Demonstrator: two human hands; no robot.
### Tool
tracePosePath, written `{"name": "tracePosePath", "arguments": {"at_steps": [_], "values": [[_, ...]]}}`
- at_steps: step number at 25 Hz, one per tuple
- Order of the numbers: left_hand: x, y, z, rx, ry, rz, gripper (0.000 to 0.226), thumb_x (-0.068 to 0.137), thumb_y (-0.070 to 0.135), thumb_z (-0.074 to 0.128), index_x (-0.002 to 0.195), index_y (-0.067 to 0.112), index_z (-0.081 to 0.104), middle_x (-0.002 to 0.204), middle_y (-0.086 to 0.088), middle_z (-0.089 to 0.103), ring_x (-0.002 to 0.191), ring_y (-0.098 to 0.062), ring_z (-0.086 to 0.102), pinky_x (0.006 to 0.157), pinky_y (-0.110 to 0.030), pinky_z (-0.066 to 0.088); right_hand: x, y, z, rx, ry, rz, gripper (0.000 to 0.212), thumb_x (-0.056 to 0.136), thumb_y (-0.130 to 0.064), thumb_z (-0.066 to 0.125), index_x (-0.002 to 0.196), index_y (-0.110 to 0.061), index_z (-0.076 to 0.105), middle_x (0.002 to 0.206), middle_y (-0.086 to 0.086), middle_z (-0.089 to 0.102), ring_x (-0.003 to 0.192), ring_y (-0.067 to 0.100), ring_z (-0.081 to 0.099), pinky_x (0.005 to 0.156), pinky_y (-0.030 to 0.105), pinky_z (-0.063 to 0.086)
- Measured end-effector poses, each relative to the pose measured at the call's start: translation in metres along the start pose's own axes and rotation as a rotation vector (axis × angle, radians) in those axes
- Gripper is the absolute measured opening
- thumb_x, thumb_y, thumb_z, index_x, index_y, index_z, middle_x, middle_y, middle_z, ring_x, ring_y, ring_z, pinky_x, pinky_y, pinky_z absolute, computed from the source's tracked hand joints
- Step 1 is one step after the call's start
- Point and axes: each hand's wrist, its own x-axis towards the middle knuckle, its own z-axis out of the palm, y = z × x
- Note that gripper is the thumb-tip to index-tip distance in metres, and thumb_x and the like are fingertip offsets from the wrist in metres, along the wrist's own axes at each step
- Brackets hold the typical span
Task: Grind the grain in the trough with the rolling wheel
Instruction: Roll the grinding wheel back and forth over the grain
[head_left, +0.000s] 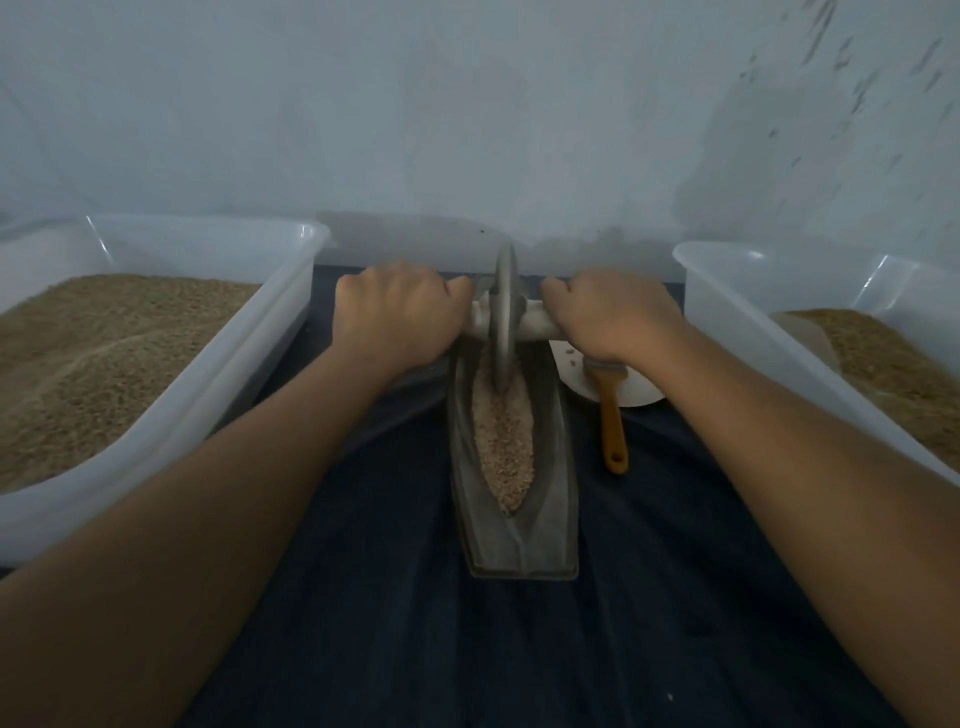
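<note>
Fingers (457, 287) of the left hand (397, 317) curl tightly round the left end of the pale wooden axle (535, 327), and those of the right hand (610, 317) wrap the right end in the same way, so both fists close on the bar with the knuckles turned up. Between the two hands stands the grey metal rolling wheel (504, 317), upright on its edge, its lower rim sunk into the grain at the far part of the trough. That long, boat-shaped grey metal trough (511, 540) lies on the bench (675, 597), which is covered in dark blue cloth, and runs from near to far down the middle of the scene. A narrow bed of pale, coarse crushed grain (504, 447) fills its groove from the wheel back toward the near end, tapering to a point there.

Just right of the trough lies a small brush with an orange handle (612, 421), handle pointing near; its bristle end rests on a white round plate (631, 389), and the right wrist hides part of both. On the left side of the bench sits a large translucent white plastic tub (249, 358) heaped with brownish grain (104, 353), close beside the left forearm. A second translucent white plastic tub (753, 332) stands on the right, holding a shallower layer of brownish grain (883, 358), and the right forearm crosses in front of its near wall. A pale grey wall (467, 104) rises at the far edge.
</note>
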Motion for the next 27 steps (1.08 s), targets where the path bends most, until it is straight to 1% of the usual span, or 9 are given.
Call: {"name": "tracePosePath", "arguments": {"at_steps": [2,4,7,9,13,15,18,21,27], "values": [[-0.022,-0.001,0.001,-0.007,0.010,0.053,0.014,0.104,0.021,0.036,0.095,0.016,0.045,0.084,-0.005,0.050,0.081,-0.034,0.061,0.061,-0.038,0.037,-0.014,-0.010,-0.006,-0.039,0.086,-0.022,0.064,0.084,-0.055,0.000,0.073,-0.017,0.051,0.071,0.005,0.054,0.067,0.023,0.051,0.055,0.034,0.026],[-0.048,-0.001,-0.004,-0.051,0.039,0.065,0.020,0.102,0.025,0.030,0.086,0.017,0.037,0.081,-0.001,0.050,0.067,-0.028,0.051,0.056,-0.034,0.034,-0.036,-0.020,-0.009,-0.081,0.184,-0.032,0.066,0.078,-0.053,-0.005,0.068,-0.019,0.050,0.067,0.003,0.050,0.061,0.022,0.044,0.053,0.034,0.020],[-0.075,0.004,-0.026,-0.202,0.106,-0.045,0.040,0.099,0.037,0.012,0.074,0.022,0.040,0.067,0.006,0.045,0.055,-0.021,0.043,0.053,-0.033,0.029,-0.078,-0.031,-0.006,-0.056,0.299,0.017,0.057,0.093,-0.046,0.009,0.059,-0.021,0.047,0.058,-0.003,0.047,0.053,0.018,0.039,0.052,0.033,0.027],[-0.090,0.011,-0.037,-0.206,0.159,-0.033,0.040,0.102,0.037,0.018,0.075,0.024,0.043,0.066,0.007,0.045,0.055,-0.023,0.044,0.055,-0.035,0.030,-0.099,-0.032,-0.005,-0.027,0.370,0.009,0.049,0.098,-0.041,0.016,0.061,-0.023,0.041,0.056,-0.007,0.042,0.050,0.017,0.039,0.051,0.033,0.033],[-0.106,0.006,-0.039,-0.272,0.205,0.001,0.036,0.106,0.035,0.029,0.077,0.024,0.047,0.065,0.008,0.045,0.053,-0.019,0.042,0.053,-0.034,0.031,-0.117,-0.031,0.000,0.016,0.528,-0.092,0.042,0.104,-0.036,0.030,0.065,-0.025,0.042,0.054,-0.011,0.034,0.045,0.011,0.032,0.045,0.027,0.028],[-0.090,0.002,-0.028,-0.200,0.163,0.000,0.035,0.104,0.034,0.026,0.079,0.022,0.047,0.068,0.008,0.046,0.055,-0.020,0.044,0.051,-0.031,0.026,-0.100,-0.029,0.000,-0.036,0.493,-0.066,0.049,0.103,-0.039,0.022,0.061,-0.025,0.042,0.052,-0.011,0.036,0.043,0.010,0.032,0.046,0.026,0.023],[-0.042,0.002,-0.008,-0.058,0.065,0.038,0.020,0.104,0.027,0.035,0.086,0.018,0.039,0.085,0.000,0.053,0.072,-0.029,0.056,0.056,-0.034,0.035,-0.043,-0.023,-0.001,-0.140,0.334,-0.008,0.058,0.091,-0.045,0.002,0.062,-0.019,0.045,0.058,0.000,0.045,0.051,0.018,0.037,0.051,0.031,0.020],[-0.005,-0.001,0.002,-0.097,-0.073,-0.049,0.015,0.107,0.025,0.037,0.098,0.021,0.048,0.108,-0.009,0.064,0.095,-0.037,0.064,0.069,-0.040,0.040,0.000,-0.015,-0.003,-0.050,0.175,0.073,0.061,0.097,-0.042,0.011,0.071,-0.011,0.057,0.066,0.005,0.053,0.061,0.024,0.049,0.057,0.035,0.030],[-0.051,0.005,-0.020,-0.072,0.045,-0.011,0.025,0.106,0.030,0.033,0.087,0.019,0.044,0.081,0.003,0.050,0.069,-0.024,0.054,0.057,-0.033,0.036,-0.056,-0.026,-0.003,-0.137,0.253,0.016,0.055,0.091,-0.040,0.004,0.067,-0.017,0.048,0.062,-0.002,0.046,0.054,0.017,0.037,0.052,0.032,0.019]]}}
